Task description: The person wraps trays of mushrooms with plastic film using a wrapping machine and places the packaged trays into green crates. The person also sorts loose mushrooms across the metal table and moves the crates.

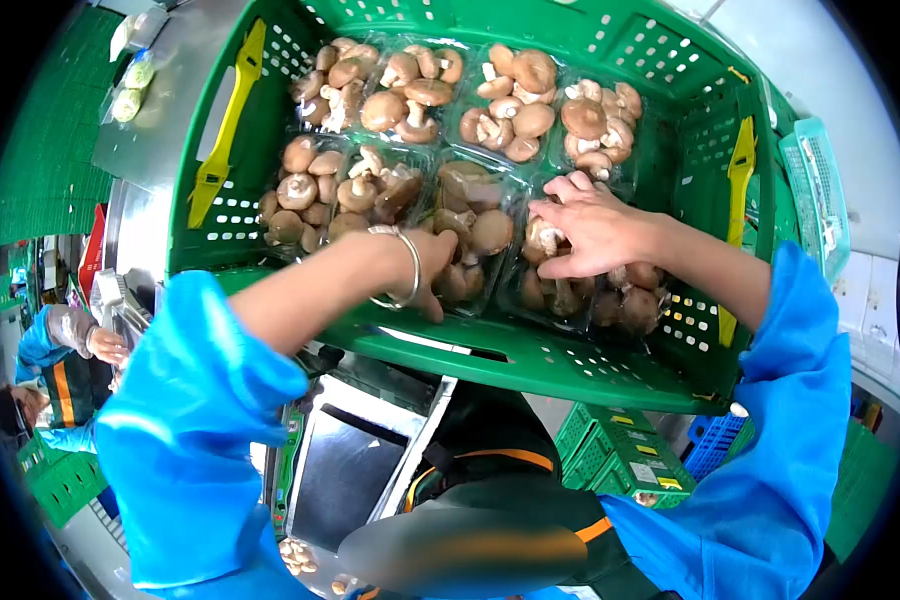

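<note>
My feed puts mushroom packs [505,110] in a crate [570,365] at twelve o'clock, stacked crates [625,450] past four, a co-worker [65,388] near nine.

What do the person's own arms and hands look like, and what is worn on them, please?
Both arms wear loose, bright blue, slightly shiny sleeves, left and right, wrinkled and ending below the elbows, with no marking visible. The forearms are uncovered. The left hand has a thin, rounded, silver-coloured bangle at its wrist. The right hand shows no bangle. Neither hand is gloved.
</note>
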{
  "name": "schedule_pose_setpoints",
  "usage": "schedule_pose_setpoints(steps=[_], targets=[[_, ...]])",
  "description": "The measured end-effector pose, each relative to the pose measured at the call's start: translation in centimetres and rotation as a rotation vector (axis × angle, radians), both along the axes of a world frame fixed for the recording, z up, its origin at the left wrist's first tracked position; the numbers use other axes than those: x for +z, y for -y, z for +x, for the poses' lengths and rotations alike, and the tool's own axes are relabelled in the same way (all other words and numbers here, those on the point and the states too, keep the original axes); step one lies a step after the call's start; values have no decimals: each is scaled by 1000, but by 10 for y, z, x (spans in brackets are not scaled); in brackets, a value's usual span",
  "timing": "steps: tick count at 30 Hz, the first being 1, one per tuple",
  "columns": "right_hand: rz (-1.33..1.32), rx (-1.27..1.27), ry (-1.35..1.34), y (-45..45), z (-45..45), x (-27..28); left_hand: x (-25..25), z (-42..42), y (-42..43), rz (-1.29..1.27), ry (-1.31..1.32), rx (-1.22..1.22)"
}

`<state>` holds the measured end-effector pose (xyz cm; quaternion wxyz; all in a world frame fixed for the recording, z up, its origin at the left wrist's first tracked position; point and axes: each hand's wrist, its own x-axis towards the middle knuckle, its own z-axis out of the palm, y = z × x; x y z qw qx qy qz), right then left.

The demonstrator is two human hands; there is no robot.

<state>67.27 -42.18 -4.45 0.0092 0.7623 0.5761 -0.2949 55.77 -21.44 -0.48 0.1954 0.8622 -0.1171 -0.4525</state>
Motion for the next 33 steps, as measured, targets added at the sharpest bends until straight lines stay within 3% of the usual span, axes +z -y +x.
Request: schedule_pose_setpoints(steps=[3, 4, 5, 7, 9, 11, 12, 13, 15, 17, 18, 19, 20, 21, 22, 23, 24, 25, 27, 28, 30, 33], targets=[[183, 25, -103, 5, 19, 0, 0, 11, 7, 83, -123, -28], [210, -67, -288, 11, 33, 3, 12, 16, 8, 95, -217, -63], [229, -153, -476, 14, 44, 12, 21, 10, 0, 3, -83, -15], [-14, -382, -295, 24, 44, 52, 37, -18, -24, -179, 171, 86], [-473, -340, -23, 43, 27, 57, 75, -53, -35, -273, 500, 344], [-407, -24, 234, 50, -7, 40, 143, -92, -35, -191, 349, 497], [-256, -80, 351, 57, -11, 18, 158, -125, -34, -287, 291, 485], [-391, -82, 143, 50, 5, 6, 171, -158, -31, -367, 190, 421], [-286, -27, 100, 53, 27, -18, 193, -222, -24, -497, -74, 257], [-378, 16, -162, 31, 29, 5, 216, -277, -17, -818, -124, 286], [-409, -20, -105, 34, 39, 0, 237, -294, -12, -813, 54, 262], [-641, -18, 248, 7, 30, 35, 255, -312, -5, -791, 237, 244], [-493, -38, 453, -12, 18, 68, 259, -367, -8, -802, 357, 70], [-283, -50, 375, -34, 20, 90, 258, -415, 25, -853, 419, -38], [-71, -275, 216, -73, -13, 132, 258, -461, 57, -907, 482, -143], [358, -114, 132, -98, -10, 132, 264, -477, 74, -971, 528, -173], [369, -215, -123, -139, -57, 177, 274, -473, 77, -1035, 585, -125], [574, 65, -108, -175, -71, 181, 280, -465, 76, -1075, 638, -93], [517, 131, -511, -241, -158, 209, 282, -462, 80, -1111, 732, -45], [343, 128, -661, -268, -205, 220, 281, -468, 81, -1128, 784, -30], [154, 209, -965, -329, -282, 193, 279, -485, 85, -1147, 881, -9], [124, 69, -1095, -414, -396, 141, 257, -508, 80, -1197, 1030, 66]])
